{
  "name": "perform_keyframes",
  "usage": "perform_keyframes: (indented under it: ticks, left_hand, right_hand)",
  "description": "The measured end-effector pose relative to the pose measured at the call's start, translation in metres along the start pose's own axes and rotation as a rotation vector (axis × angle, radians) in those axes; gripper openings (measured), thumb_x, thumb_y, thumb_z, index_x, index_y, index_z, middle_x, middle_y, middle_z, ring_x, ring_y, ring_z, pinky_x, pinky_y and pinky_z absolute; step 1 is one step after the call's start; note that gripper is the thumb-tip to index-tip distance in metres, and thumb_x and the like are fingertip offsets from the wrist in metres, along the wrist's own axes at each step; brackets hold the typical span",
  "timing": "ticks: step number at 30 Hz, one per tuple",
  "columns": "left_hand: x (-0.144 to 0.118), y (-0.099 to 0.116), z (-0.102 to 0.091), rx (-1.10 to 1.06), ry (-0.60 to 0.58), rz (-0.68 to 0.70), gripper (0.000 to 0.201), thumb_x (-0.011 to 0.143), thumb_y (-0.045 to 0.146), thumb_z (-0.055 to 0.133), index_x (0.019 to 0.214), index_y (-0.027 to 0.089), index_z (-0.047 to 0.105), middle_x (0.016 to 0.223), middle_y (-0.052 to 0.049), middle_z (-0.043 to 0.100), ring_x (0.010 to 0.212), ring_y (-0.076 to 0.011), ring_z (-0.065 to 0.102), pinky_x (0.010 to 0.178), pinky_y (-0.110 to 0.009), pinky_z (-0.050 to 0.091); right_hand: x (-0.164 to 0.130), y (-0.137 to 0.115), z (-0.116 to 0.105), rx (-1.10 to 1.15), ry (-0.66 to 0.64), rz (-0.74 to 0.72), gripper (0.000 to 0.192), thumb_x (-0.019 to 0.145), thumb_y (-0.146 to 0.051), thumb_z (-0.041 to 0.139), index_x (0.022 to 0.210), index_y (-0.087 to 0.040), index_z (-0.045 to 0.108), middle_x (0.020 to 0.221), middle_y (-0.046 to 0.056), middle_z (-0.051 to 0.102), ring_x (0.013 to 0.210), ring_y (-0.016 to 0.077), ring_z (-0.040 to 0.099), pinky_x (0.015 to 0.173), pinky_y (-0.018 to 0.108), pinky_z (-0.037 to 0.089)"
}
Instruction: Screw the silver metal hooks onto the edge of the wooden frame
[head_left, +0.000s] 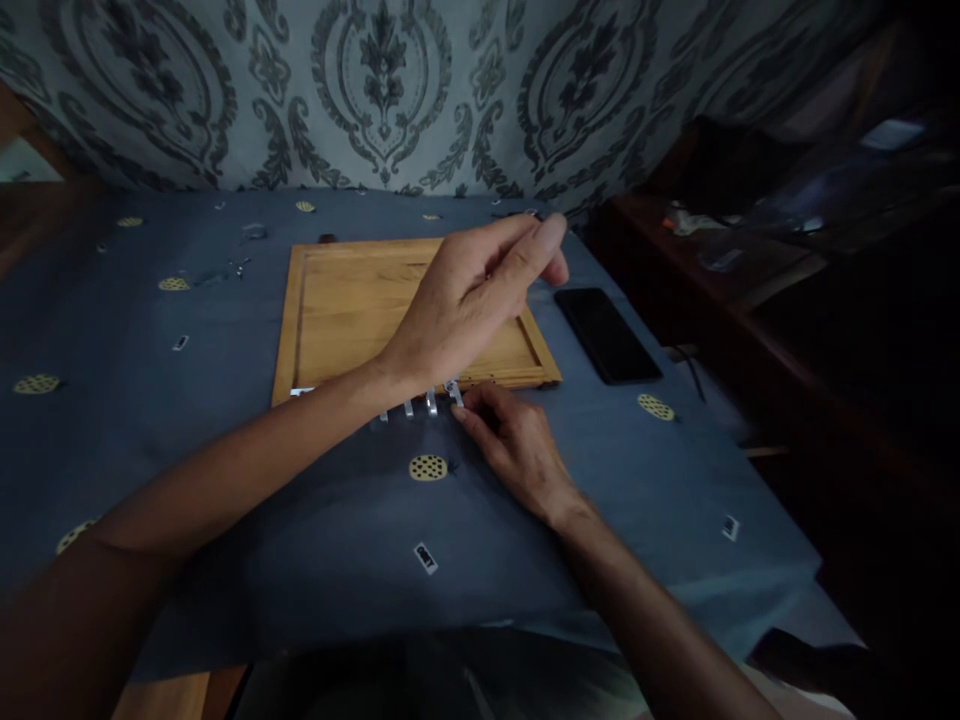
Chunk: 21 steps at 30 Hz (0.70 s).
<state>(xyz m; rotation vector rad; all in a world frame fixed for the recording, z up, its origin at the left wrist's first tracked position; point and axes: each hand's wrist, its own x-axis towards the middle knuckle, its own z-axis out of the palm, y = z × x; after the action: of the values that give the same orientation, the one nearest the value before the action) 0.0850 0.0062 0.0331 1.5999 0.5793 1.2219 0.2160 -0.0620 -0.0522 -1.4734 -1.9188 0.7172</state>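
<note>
One blue patterned tablecloth (225, 470), damask wallpaper (382, 90)

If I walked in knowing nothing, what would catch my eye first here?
Probably the left hand, raised over a wooden tray in the middle of the blue cloth, fingers loosely pinched; whether it holds anything cannot be seen. Next, the right hand touching a row of small shiny metal pieces along the tray's near edge. A black phone lies right of the tray.
</note>
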Motion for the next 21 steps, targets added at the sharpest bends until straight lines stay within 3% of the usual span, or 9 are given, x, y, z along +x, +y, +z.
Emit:
perform_keyframes:
  ticks: [6, 14, 21]
  left_hand:
    - [0.000, 0.000, 0.001, 0.004, -0.008, -0.026, 0.035, 0.098, 0.042, 0.049, 0.073, 0.019, 0.056, 0.053, 0.008, 0.034, 0.047, -0.0062, 0.027, 0.053, -0.024, 0.031]
    - [0.002, -0.005, -0.001, -0.005, -0.023, -0.015, 0.033, 0.101, 0.038, 0.044, 0.077, 0.019, 0.056, 0.055, 0.007, 0.037, 0.053, -0.0074, 0.038, 0.055, -0.023, 0.034]
    - [0.004, -0.011, -0.002, -0.114, -0.037, 0.031, 0.026, 0.100, 0.035, 0.044, 0.079, 0.023, 0.054, 0.049, 0.009, 0.030, 0.045, -0.0084, 0.029, 0.047, -0.024, 0.025]
  right_hand:
    - [0.000, 0.001, 0.000, 0.002, -0.003, 0.000, 0.017, 0.091, -0.035, 0.054, 0.080, -0.022, 0.057, 0.067, 0.000, 0.060, 0.059, 0.0157, 0.051, 0.059, 0.027, 0.037]
    - [-0.001, 0.002, 0.001, 0.000, 0.002, -0.003, 0.016, 0.092, -0.034, 0.055, 0.081, -0.022, 0.056, 0.068, 0.000, 0.058, 0.058, 0.0148, 0.049, 0.059, 0.027, 0.036]
    - [0.000, 0.003, 0.001, 0.006, 0.004, -0.001, 0.015, 0.091, -0.034, 0.055, 0.081, -0.022, 0.056, 0.069, 0.000, 0.060, 0.062, 0.0159, 0.051, 0.062, 0.028, 0.037]
